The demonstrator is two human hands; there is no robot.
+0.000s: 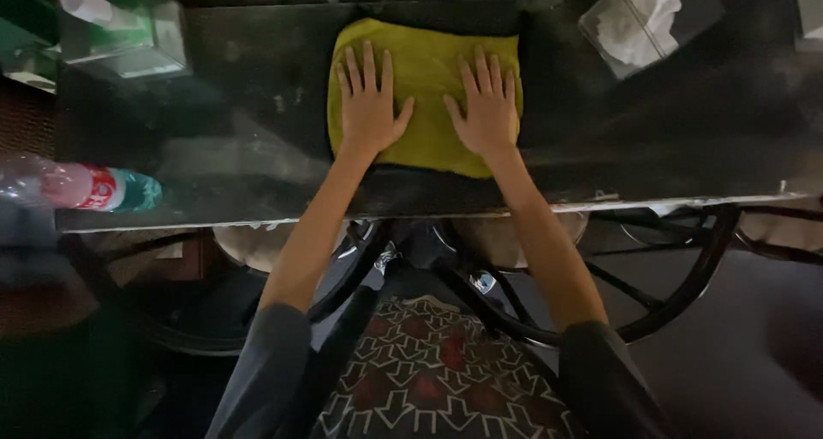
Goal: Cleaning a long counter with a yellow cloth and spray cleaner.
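Head view. Yellow-green cloth (426, 70) lies folded flat on dark tabletop (651, 139), near its front edge, centre. Left hand (369, 105) pressed palm-down on cloth's left half, fingers spread apart, gripping nothing. Right hand (486, 109) palm-down on right half, fingers slightly apart, likewise flat. 2 hands side by side, not touching. Plastic bottle (86, 188) lies at table's left edge; tissue box (647, 19) far right corner

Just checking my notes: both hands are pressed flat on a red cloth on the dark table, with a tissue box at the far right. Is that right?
Not quite. The cloth is yellow-green, not red, as the head view shows. The rest holds: the left hand and right hand lie flat on it on the dark table, and a tissue box sits at the far right.
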